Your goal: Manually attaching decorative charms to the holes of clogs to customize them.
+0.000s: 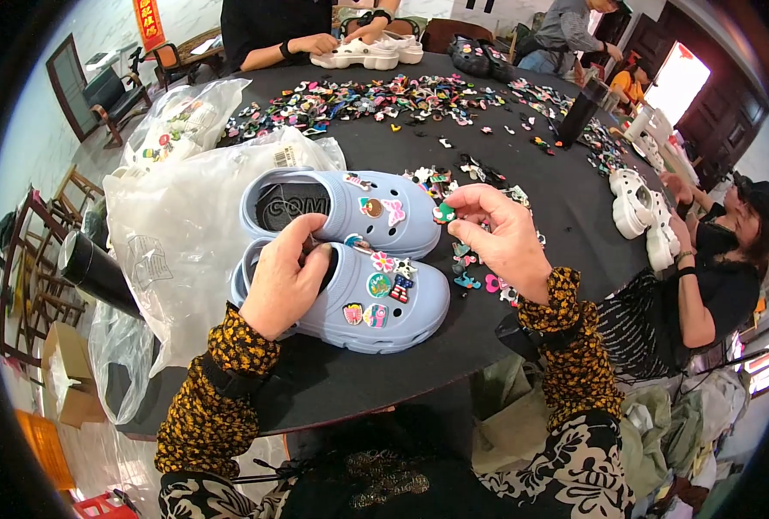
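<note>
Two light-blue clogs lie side by side with their toes to the right. My left hand [282, 281] grips the nearer clog [423, 304] at its opening, fingers reaching between the two shoes. That clog bears several charms, among them a pink flower [382, 262], a round teal one [378, 285] and a flag-patterned one [401, 288]. On the farther clog [410, 235] sit a brown round charm [370, 208] and a pink bow [393, 211]. Just off its toe, my right hand [507, 238] pinches a small green and red charm [443, 213] between thumb and fingertips.
Loose charms [376, 99] are heaped across the far side of the black table [358, 379]. Clear plastic bags [177, 225] and a black bottle [99, 272] are on the left. White clogs [631, 203] lie by a co-worker [713, 259] on the right; another person handles white clogs [358, 56] opposite.
</note>
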A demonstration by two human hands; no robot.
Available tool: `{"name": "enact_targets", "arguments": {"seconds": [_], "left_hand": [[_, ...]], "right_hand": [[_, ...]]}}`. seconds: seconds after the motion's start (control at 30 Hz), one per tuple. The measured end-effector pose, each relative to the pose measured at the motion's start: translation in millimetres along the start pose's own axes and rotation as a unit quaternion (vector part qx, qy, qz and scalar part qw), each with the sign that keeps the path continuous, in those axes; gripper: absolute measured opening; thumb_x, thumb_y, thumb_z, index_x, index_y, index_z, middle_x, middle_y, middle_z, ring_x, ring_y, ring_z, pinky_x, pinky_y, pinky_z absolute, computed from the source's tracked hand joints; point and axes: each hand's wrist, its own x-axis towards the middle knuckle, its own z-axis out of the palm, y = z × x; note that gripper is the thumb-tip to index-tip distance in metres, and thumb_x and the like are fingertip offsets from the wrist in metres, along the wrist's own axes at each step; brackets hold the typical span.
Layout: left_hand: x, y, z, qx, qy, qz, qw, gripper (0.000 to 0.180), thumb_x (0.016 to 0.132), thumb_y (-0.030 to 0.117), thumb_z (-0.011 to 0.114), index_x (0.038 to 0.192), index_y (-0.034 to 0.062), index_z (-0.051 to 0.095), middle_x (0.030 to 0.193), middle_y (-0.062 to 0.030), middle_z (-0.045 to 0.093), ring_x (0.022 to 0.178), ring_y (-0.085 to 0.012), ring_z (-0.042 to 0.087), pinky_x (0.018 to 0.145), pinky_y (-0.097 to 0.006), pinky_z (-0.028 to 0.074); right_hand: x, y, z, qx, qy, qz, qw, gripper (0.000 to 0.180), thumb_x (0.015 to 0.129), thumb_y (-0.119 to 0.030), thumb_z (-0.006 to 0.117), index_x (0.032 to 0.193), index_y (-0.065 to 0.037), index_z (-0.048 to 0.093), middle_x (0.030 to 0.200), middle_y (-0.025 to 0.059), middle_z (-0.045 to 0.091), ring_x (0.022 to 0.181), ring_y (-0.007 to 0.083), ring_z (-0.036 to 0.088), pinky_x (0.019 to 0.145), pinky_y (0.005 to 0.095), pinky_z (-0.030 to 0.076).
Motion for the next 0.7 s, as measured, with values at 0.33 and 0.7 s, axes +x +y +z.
{"name": "enact_targets", "arguments": {"seconds": [0.33, 0.7], "left_hand": [[0.2, 2.8, -1.1, 0.001, -0.003, -0.002, 1.000, 0.028, 0.082, 0.007, 0.055, 0.108, -0.0021, 0.053, 0.079, -0.0148, 0.059, 0.069, -0.0220, 0.058, 0.065, -0.031, 0.046], [0.3, -0.7, 0.0, -0.006, -0.001, 0.004, 1.000, 0.028, 0.081, 0.006, 0.056, 0.108, -0.0017, 0.053, 0.082, -0.0148, 0.059, 0.069, -0.0231, 0.058, 0.065, -0.032, 0.046]], "right_hand": [[15.5, 10.6, 10.3, -0.030, 0.035, -0.077, 0.996, 0.022, 0.078, 0.000, 0.061, 0.099, 0.001, 0.060, 0.090, 0.0057, 0.060, 0.074, 0.0090, 0.056, 0.068, 0.0235, 0.047], [21.1, 19.5, 11.0, -0.072, 0.003, -0.015, 0.997, 0.023, 0.081, 0.000, 0.060, 0.103, 0.002, 0.059, 0.097, 0.0050, 0.063, 0.084, 0.0096, 0.059, 0.078, 0.0245, 0.049]]}}
